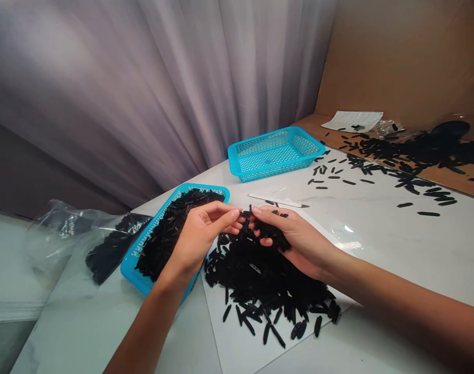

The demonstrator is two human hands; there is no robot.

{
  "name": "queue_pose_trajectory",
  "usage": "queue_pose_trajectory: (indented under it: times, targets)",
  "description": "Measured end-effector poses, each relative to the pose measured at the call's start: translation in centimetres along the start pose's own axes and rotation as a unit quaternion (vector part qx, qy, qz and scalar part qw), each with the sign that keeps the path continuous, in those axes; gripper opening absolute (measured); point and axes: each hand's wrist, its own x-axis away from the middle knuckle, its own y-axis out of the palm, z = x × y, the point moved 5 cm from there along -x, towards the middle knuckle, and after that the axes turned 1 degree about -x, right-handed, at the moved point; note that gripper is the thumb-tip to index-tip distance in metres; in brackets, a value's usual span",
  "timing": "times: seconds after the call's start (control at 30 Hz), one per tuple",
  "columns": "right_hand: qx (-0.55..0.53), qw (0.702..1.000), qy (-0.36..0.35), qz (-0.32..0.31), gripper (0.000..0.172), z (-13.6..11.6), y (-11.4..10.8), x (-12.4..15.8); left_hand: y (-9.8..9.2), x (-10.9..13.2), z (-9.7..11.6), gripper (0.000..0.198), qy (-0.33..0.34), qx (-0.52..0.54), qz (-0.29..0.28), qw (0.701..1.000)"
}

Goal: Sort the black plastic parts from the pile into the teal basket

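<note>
My left hand (211,221) is closed in a pinch, thumb and forefinger on one end of a small black elongated piece (245,213). Right beside it, my right hand (289,228) curls around a bunch of the same black pieces (274,234), its thumb tip close to the pinched one. Below both hands a heap of black pieces (268,280) spreads over a white sheet (231,343). One piece in the heap shows a silvery side (255,268). To the left, a blue basket (137,280) is filled with black pieces, partly behind my left forearm.
Behind stands another blue basket (276,156), with bare mesh showing. A pencil-like white stick (278,200) lies on the sheet's far edge. Clear plastic bag (69,228) with black contents sits at left. More black pieces (416,150) are scattered at right, near a paper (353,120).
</note>
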Motion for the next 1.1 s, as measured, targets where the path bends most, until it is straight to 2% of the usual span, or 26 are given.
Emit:
queue_pose_trajectory:
  times: [0.6,0.9,1.1]
  targets:
    - [0.110,0.991,-0.068,0.013,0.030,0.03,0.12,0.15,0.54,0.01,-0.13,0.014,0.026,0.019,0.034,0.999]
    - [0.147,0.983,-0.110,-0.007,0.019,-0.38,0.04,-0.05,0.10,0.08,-0.30,0.012,0.039,0.006,0.074,0.996]
    - [0.184,0.974,-0.136,-0.003,0.014,-0.85,-0.11,0.03,-0.09,0.26,0.20,0.009,0.053,-0.019,0.069,0.996]
